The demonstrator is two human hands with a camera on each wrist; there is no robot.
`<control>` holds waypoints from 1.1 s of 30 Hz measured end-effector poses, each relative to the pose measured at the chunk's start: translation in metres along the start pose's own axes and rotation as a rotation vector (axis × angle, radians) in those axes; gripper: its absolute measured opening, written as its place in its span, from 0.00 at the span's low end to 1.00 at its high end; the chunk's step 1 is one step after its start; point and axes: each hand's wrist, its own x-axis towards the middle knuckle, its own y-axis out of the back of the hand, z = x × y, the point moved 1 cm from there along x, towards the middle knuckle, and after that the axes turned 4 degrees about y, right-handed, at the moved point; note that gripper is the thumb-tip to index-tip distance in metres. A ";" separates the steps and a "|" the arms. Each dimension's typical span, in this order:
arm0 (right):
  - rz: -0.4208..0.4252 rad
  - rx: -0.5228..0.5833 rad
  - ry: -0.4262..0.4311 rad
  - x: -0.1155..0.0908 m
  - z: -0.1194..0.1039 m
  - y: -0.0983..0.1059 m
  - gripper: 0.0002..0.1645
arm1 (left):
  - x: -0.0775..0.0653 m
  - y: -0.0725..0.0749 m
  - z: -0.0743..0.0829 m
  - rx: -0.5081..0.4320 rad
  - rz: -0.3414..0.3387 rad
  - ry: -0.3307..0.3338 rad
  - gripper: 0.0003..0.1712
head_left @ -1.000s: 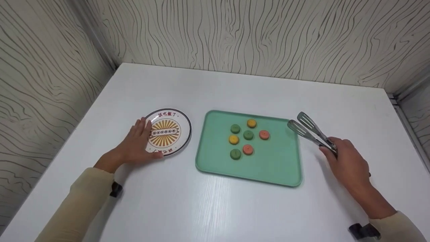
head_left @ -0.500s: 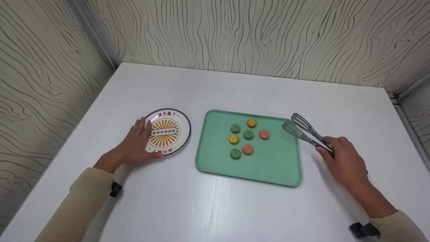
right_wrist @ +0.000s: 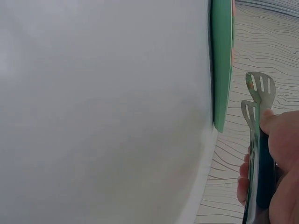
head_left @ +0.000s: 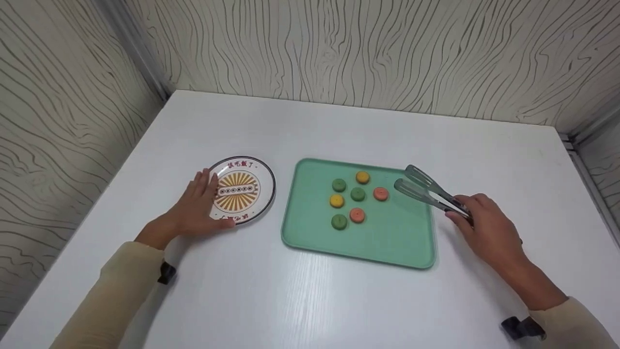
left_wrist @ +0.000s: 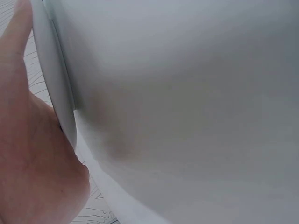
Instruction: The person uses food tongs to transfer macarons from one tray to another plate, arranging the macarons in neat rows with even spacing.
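My left hand (head_left: 193,206) rests against the left rim of a round white plate (head_left: 266,194), fingers and thumb spread along its edge. The plate has a dark rim and a yellow sunburst pattern. My right hand (head_left: 491,235) grips slotted metal tongs (head_left: 426,186), whose two spread heads hang over the right side of a green tray (head_left: 387,247). On the tray lie several small round cookie-like pieces: green (head_left: 339,222), yellow (head_left: 362,177) and pink (head_left: 380,194). Nothing is between the tong heads. In the right wrist view, fingers and thumb wrap the dark tong handle (right_wrist: 266,172).
Everything stands on a white table (head_left: 271,295). Walls with a wood-grain pattern (head_left: 339,53) rise behind the table and along its left side.
My right hand and the tongs have moved left, bringing the tong heads from the tray's right edge to over the tray. The left hand and the plate have stayed put.
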 end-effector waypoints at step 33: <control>-0.096 -0.012 0.066 0.016 -0.024 -0.018 0.24 | 0.001 0.001 -0.001 0.015 -0.008 0.000 0.76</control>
